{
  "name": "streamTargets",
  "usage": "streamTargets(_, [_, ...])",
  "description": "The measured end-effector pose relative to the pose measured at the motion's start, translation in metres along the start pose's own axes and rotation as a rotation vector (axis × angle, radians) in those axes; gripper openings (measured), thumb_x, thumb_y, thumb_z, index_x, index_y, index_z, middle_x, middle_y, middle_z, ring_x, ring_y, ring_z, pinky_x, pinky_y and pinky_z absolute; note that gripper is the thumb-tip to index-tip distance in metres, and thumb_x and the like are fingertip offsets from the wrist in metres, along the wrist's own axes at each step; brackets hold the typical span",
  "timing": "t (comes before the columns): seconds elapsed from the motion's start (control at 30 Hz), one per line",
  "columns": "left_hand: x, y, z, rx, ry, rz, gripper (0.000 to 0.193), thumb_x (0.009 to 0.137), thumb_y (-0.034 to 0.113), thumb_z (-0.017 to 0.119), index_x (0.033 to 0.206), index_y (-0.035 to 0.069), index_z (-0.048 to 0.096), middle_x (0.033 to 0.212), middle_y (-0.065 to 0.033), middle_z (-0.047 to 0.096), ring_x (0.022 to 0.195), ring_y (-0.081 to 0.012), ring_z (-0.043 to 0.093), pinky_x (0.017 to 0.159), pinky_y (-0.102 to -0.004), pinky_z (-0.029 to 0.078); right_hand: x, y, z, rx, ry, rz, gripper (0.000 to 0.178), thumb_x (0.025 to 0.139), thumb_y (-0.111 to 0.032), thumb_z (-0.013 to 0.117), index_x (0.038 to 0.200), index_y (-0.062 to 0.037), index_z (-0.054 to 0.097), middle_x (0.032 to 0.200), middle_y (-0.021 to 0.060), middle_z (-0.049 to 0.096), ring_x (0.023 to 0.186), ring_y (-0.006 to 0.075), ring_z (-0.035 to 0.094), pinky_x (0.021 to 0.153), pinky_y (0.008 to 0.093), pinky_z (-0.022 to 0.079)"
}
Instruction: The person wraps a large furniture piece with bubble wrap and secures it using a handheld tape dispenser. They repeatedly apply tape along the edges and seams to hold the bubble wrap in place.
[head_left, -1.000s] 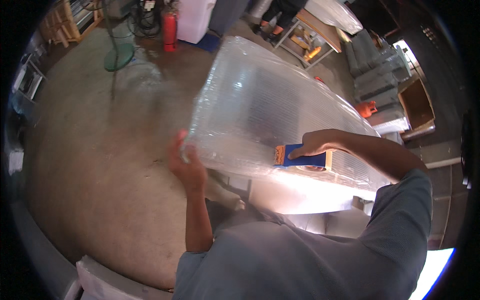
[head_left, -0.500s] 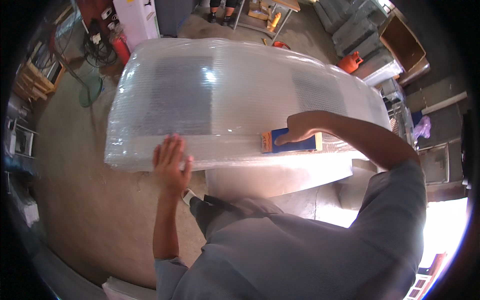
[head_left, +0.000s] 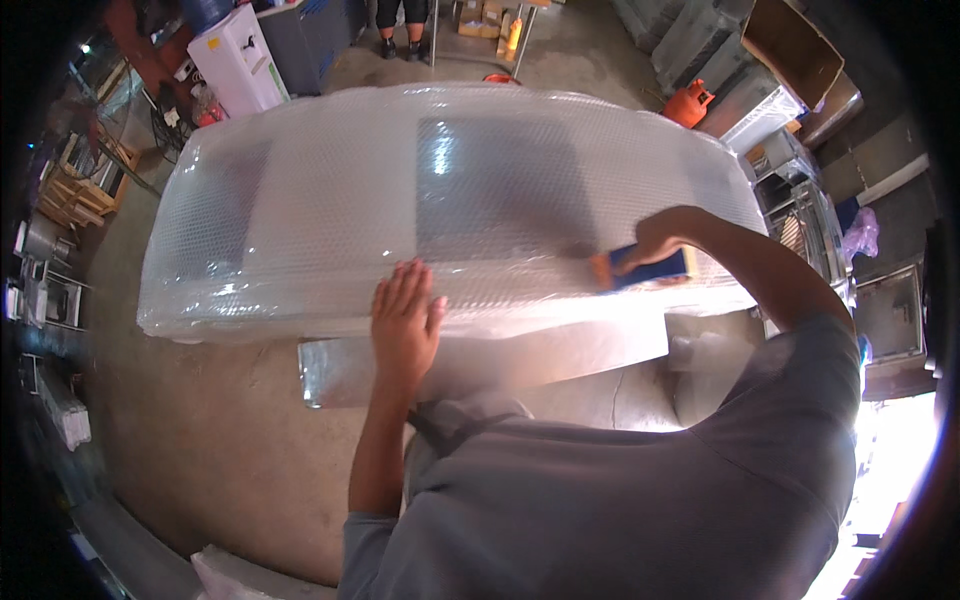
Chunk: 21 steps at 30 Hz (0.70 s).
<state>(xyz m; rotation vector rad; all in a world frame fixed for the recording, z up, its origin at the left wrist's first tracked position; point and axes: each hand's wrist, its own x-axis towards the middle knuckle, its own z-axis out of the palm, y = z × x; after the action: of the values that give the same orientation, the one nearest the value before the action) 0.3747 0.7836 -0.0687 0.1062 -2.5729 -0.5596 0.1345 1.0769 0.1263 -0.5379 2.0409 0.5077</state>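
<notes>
A long, bulky package (head_left: 340,190) wrapped in clear bubble wrap lies across in front of me, with dark patches showing through. My left hand (head_left: 405,310) rests flat at its near edge, fingers stretched out and holding nothing. Farther right along the same edge, my right hand (head_left: 660,235) grips a blue tape dispenser (head_left: 650,268) with an orange-brown end, held low against the wrap. Motion blurs the dispenser's left end, and whether a strip of tape runs from it I cannot tell.
A shiny metal panel (head_left: 480,360) juts out below the package on my side. Beyond it are a white water dispenser (head_left: 238,62), a person's legs (head_left: 402,30) and an orange gas cylinder (head_left: 688,104). An open cardboard box (head_left: 793,52) sits at the far right.
Both my hands have moved right along the near edge, the right one with the tape dispenser. My view has also shifted, showing more of the metal panel's left end.
</notes>
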Motion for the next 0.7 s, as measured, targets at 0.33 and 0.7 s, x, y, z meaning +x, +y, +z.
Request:
streamTargets(0.33, [-0.007, 0.004, 0.043, 0.237, 0.286, -0.093, 0.034, 0.110, 0.027, 0.052, 0.133, 0.012, 0.071, 0.142, -0.0049, 0.067, 0.142, -0.0267, 0.054, 0.123, -0.0526, 0.030, 0.019, 0.175, 0.070, 0.051, -0.141, 0.021, 0.067, 0.095, -0.068, 0.059, 0.090, -0.0036, 0.076, 0.081, 0.0141, 0.073, 0.069, 0.0246, 0.071, 0.069, 0.0403, 0.057])
streamTargets(0.7, [0.004, -0.023, 0.033, 0.014, 0.150, -0.554, 0.036, 0.104, 0.030, 0.064, 0.126, 0.004, 0.074, 0.132, -0.0180, 0.071, 0.132, -0.0333, 0.063, 0.110, -0.0392, 0.049, -0.017, 0.434, 0.167, 0.024, 0.096, 0.065, 0.072, 0.089, -0.069, 0.065, 0.103, 0.0003, 0.077, 0.083, 0.0135, 0.076, 0.069, 0.0253, 0.074, 0.069, 0.0405, 0.060])
